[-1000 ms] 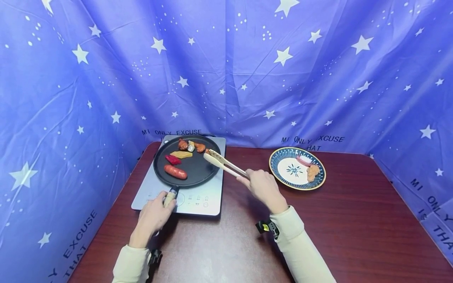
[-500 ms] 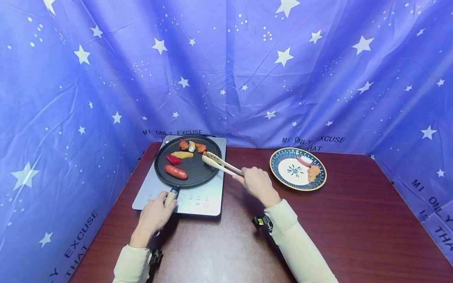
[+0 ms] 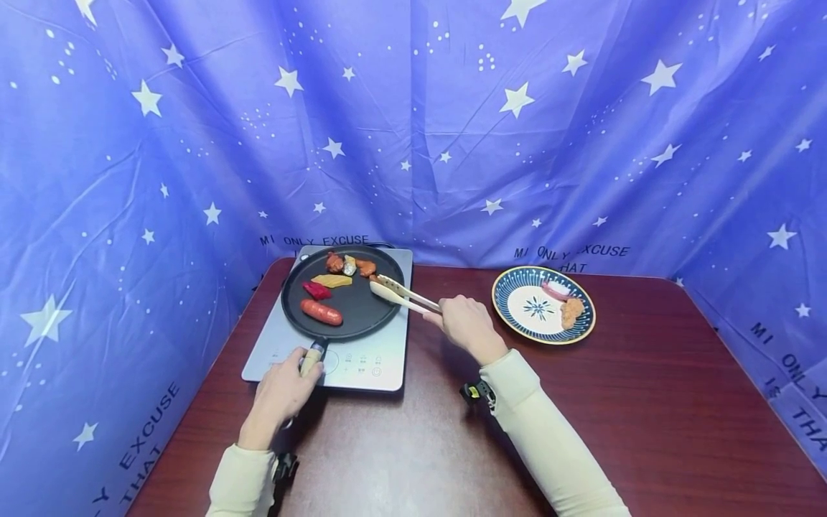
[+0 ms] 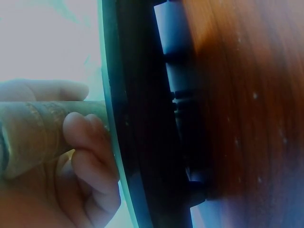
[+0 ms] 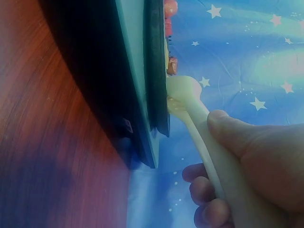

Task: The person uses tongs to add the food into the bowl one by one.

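Note:
In the head view my left hand [image 3: 282, 391] grips the wooden handle [image 3: 310, 362] of a flat black frying pan [image 3: 362, 312]. The left wrist view shows fingers curled round that handle [image 4: 42, 128]. My right hand [image 3: 473, 329] holds a pair of tongs [image 3: 416, 298], pale outside with metal inside, tips over the pan's right side. A small brown piece at the tips is partly hidden, so whether they pinch it is unclear. A sausage [image 3: 321, 312], a red piece [image 3: 316, 290], a yellow piece [image 3: 332, 281] and brown meat pieces [image 3: 365, 268] lie in the pan.
Beneath the pan is a silver induction cooktop [image 3: 265, 362]. To the right, a blue-patterned plate [image 3: 520, 305] bears a breaded piece [image 3: 571, 314] and a pink-and-white piece [image 3: 555, 290]. Starry blue curtains [image 3: 413, 129] surround the dark red wooden table [image 3: 620, 402].
My right hand has shifted slightly left and farther away, and the tongs' arms look closer together. My left hand stays on the handle; the food and plate look unmoved.

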Action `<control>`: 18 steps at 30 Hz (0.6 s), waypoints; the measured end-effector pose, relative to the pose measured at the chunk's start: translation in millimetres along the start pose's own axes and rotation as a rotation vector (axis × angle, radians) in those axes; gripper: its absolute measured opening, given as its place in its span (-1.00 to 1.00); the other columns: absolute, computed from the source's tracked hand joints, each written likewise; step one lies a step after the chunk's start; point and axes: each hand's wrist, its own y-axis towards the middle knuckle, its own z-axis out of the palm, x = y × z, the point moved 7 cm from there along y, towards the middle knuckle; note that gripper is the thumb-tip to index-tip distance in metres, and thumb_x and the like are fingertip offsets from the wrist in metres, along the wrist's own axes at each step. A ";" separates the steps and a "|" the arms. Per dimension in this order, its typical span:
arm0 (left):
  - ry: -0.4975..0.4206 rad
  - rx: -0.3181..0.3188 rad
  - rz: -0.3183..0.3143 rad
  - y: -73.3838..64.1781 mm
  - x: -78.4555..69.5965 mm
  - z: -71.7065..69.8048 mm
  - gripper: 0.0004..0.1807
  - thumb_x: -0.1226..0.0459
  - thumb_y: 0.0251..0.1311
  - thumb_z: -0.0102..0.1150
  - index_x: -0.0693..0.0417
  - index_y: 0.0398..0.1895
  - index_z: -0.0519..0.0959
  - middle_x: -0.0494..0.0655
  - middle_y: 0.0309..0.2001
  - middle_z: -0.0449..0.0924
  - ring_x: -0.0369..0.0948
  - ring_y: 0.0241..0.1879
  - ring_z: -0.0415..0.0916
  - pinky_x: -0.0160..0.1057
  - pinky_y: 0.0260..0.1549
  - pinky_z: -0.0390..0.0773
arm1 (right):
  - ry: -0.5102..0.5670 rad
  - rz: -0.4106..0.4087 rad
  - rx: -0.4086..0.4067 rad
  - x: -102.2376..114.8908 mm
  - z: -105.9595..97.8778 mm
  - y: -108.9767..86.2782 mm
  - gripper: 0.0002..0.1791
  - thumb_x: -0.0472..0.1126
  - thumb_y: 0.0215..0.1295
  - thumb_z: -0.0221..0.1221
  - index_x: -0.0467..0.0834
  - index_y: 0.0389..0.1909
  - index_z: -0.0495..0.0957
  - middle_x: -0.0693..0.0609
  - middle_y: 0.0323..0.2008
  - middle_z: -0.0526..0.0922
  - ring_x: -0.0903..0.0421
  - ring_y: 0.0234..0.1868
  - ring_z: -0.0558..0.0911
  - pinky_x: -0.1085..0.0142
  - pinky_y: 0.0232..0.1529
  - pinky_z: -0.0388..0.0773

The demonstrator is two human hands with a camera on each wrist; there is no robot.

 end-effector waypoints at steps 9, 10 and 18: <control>0.001 -0.011 0.009 0.7 -0.8 -0.2 -0.49 -0.01 0.22 0.01 0.11 0.12 0.41 -0.01 -0.50 0.44 -0.08 -0.51 0.38 -0.16 -0.57 0.28 | -0.015 -0.001 0.016 2.4 -0.3 6.9 -0.52 0.18 0.30 0.07 -0.11 -0.60 0.46 -0.02 -0.69 0.41 -0.03 -0.64 0.47 0.08 -0.60 0.39; 0.002 -0.012 0.010 0.8 -0.8 -0.2 -0.49 -0.02 0.22 0.01 0.11 0.12 0.41 -0.01 -0.50 0.44 -0.08 -0.51 0.38 -0.15 -0.57 0.29 | -0.017 -0.003 0.017 2.7 -0.6 7.8 -0.53 0.18 0.30 0.07 -0.11 -0.60 0.46 -0.02 -0.69 0.41 -0.03 -0.63 0.47 0.08 -0.59 0.39; 0.007 -0.018 0.012 0.8 0.2 0.7 -0.50 -0.01 0.22 0.02 0.11 0.10 0.42 -0.02 -0.50 0.44 -0.08 -0.51 0.39 -0.15 -0.56 0.29 | -0.014 0.004 0.030 5.4 2.2 13.0 -0.53 0.17 0.30 0.08 -0.13 -0.60 0.48 -0.03 -0.69 0.42 -0.03 -0.62 0.49 0.08 -0.56 0.42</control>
